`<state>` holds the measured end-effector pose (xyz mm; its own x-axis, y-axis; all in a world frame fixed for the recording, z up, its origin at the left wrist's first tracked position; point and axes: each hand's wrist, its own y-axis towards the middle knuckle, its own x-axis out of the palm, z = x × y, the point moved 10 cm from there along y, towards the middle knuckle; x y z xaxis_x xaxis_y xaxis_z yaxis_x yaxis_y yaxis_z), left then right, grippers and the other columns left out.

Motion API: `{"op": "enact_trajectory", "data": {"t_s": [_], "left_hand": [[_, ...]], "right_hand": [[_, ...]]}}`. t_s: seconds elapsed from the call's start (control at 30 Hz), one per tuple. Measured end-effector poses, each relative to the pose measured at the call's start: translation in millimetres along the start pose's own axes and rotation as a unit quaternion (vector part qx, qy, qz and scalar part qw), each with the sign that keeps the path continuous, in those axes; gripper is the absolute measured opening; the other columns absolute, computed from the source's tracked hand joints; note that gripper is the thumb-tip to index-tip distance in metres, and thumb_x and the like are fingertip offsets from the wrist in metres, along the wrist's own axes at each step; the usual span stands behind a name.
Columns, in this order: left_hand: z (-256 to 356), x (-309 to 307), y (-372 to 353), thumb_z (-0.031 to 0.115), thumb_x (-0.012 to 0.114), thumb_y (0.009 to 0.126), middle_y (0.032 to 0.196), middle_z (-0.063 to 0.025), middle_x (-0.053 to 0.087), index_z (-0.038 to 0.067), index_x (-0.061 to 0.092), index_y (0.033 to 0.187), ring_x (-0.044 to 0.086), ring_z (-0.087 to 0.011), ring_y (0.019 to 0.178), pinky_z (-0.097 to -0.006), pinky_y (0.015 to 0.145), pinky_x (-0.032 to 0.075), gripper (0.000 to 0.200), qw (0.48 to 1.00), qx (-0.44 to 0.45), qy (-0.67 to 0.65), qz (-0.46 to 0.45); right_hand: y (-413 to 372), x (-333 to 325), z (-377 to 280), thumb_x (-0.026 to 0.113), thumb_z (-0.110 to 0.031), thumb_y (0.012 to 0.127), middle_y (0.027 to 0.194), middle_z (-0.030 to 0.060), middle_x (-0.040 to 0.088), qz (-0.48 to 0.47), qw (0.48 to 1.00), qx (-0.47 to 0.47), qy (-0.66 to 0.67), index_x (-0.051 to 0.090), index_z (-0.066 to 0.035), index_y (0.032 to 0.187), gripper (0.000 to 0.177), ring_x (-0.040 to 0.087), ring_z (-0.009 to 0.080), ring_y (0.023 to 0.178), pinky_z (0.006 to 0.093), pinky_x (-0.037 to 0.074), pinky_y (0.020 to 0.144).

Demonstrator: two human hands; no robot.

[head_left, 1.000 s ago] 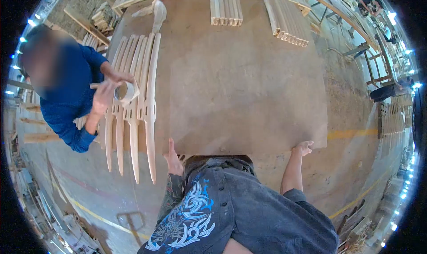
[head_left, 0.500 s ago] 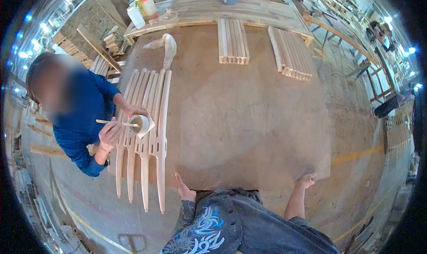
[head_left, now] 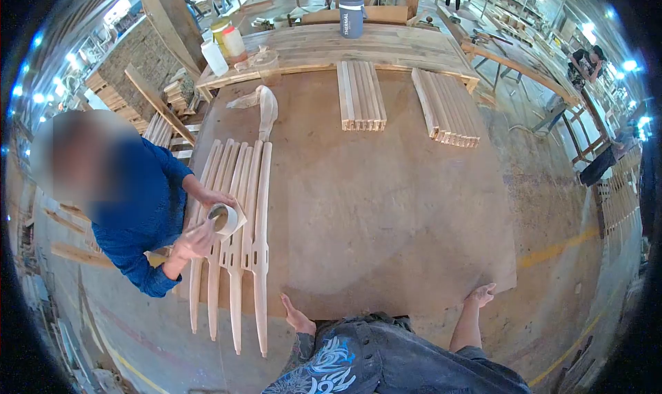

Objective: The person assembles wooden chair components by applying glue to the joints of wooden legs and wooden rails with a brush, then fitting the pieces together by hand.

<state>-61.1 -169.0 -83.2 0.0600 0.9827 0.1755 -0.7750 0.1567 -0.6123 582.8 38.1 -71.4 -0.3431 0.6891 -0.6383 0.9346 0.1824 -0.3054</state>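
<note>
My left hand (head_left: 298, 317) rests at the near edge of the brown tabletop (head_left: 400, 208), its fingers apart and nothing in it. At the near right corner lies my right hand (head_left: 480, 295), touching the edge, with its fingers bent; whether it grips the board is too small to tell. Several long shaped wooden legs (head_left: 261, 256) lie side by side on the left, their tapered ends sticking out past the near edge. A co-worker in blue (head_left: 141, 208) holds a white cup (head_left: 222, 219) over them.
Two groups of wooden strips, one at the back middle (head_left: 361, 97) and one at the back right (head_left: 445, 108), lie on the tabletop. Behind stands a wooden bench (head_left: 303, 46) with a blue-grey jug (head_left: 351, 20) and bottles (head_left: 214, 57). Other people are farther off at the right.
The view has tilted up, so the table and its contents sit lower. The co-worker's hand with the stick has moved closer to the cup. My hands remain at the table edge.
</note>
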Motion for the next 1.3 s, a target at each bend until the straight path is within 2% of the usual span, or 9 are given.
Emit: {"op": "enact_trajectory", "data": {"t_s": [0.23, 0.3, 0.43, 0.5, 0.8, 0.97, 1.03, 1.1, 1.3], "left_hand": [[17, -9, -9, 0.067, 0.054, 0.089, 0.136, -0.0115, 0.053, -0.002, 0.048, 0.139, 0.051, -0.0239, 0.122, -0.0378, 0.101, 0.044, 0.085, 0.990, -0.025, 0.131, -0.038], [-60, -76, 19, 0.068, 0.046, 0.092, 0.128, -0.0103, 0.060, -0.001, 0.056, 0.131, 0.054, -0.0275, 0.119, -0.0371, 0.100, 0.043, 0.080, 0.817, -0.211, 0.491, -0.215], [-74, -124, -13, 0.063, 0.046, 0.094, 0.107, -0.0159, 0.069, 0.001, 0.066, 0.116, 0.062, -0.0274, 0.106, -0.0386, 0.091, 0.047, 0.069, 0.867, -0.133, 0.418, -0.238], [-53, -136, -24, 0.056, 0.048, 0.095, 0.089, -0.0215, 0.070, 0.002, 0.069, 0.104, 0.068, -0.0274, 0.089, -0.0413, 0.078, 0.049, 0.059, 0.685, 0.013, 0.683, -0.253], [13, -107, -103, 0.041, 0.063, 0.091, 0.081, -0.0222, 0.068, 0.005, 0.072, 0.096, 0.071, -0.0230, 0.079, -0.0373, 0.067, 0.050, 0.038, 0.759, 0.014, 0.606, -0.238], [16, -81, -108, 0.039, 0.060, 0.091, 0.085, -0.0208, 0.069, 0.007, 0.072, 0.098, 0.070, -0.0307, 0.079, -0.0421, 0.070, 0.051, 0.035, 0.686, -0.001, 0.654, -0.318], [21, -59, -110, 0.039, 0.059, 0.092, 0.087, -0.0205, 0.069, 0.007, 0.072, 0.099, 0.069, -0.0340, 0.079, -0.0443, 0.071, 0.051, 0.035, 0.636, 0.021, 0.681, -0.362], [30, 2, -122, 0.039, 0.055, 0.093, 0.091, -0.0201, 0.069, 0.007, 0.071, 0.102, 0.066, -0.0393, 0.082, -0.0481, 0.073, 0.050, 0.036, 0.433, 0.013, 0.772, -0.466], [78, 251, -62, 0.039, 0.059, 0.093, 0.080, -0.0135, 0.069, 0.009, 0.069, 0.100, 0.068, -0.0282, 0.074, -0.0417, 0.068, 0.051, 0.032, 0.626, 0.215, 0.630, -0.406]], "right_hand": [[15, 3, 6, 0.040, -0.067, 0.092, 0.139, 0.0267, 0.047, 0.007, 1.000, -0.007, -0.028, 0.034, 0.007, 0.142, 0.090, 0.052, 0.0409, 0.122, 0.0470, 0.044, 0.103], [9, 1, 4, 0.040, -0.067, 0.092, 0.138, 0.0264, 0.048, 0.014, 1.000, -0.009, -0.015, 0.036, 0.007, 0.141, 0.088, 0.053, 0.0408, 0.121, 0.0474, 0.045, 0.103], [-8, -6, -5, 0.039, -0.066, 0.093, 0.136, 0.0259, 0.049, 0.043, 0.999, -0.004, -0.010, 0.040, 0.004, 0.139, 0.084, 0.053, 0.0404, 0.120, 0.0487, 0.045, 0.102], [-7, -8, -6, 0.039, -0.066, 0.093, 0.137, 0.0258, 0.049, 0.036, 0.999, 0.003, -0.023, 0.040, 0.003, 0.138, 0.082, 0.053, 0.0404, 0.121, 0.0492, 0.044, 0.102], [7, -4, 5, 0.047, -0.065, 0.090, 0.133, 0.0267, 0.052, 0.048, 0.999, 0.009, -0.011, 0.044, 0.005, 0.136, 0.083, 0.055, 0.0398, 0.118, 0.0486, 0.045, 0.101], [11, -7, 0, 0.050, -0.062, 0.090, 0.142, 0.0230, 0.045, 0.026, 0.999, 0.001, -0.018, 0.043, 0.000, 0.139, 0.079, 0.052, 0.0377, 0.123, 0.0485, 0.044, 0.102], [-7, 6, -38, 0.053, -0.054, 0.091, 0.143, 0.0217, 0.045, -0.004, 0.986, -0.155, -0.058, 0.042, -0.002, 0.141, 0.072, 0.049, 0.0365, 0.126, 0.0467, 0.042, 0.104], [-48, 40, -82, 0.056, -0.045, 0.092, 0.144, 0.0204, 0.045, -0.038, 0.946, -0.304, -0.102, 0.041, -0.004, 0.142, 0.067, 0.047, 0.0353, 0.129, 0.0449, 0.041, 0.106], [-253, 170, -143, 0.065, -0.027, 0.091, 0.147, 0.0177, 0.044, -0.231, 0.724, -0.642, -0.098, 0.041, -0.011, 0.145, 0.062, 0.040, 0.0359, 0.136, 0.0434, 0.036, 0.110]]}}
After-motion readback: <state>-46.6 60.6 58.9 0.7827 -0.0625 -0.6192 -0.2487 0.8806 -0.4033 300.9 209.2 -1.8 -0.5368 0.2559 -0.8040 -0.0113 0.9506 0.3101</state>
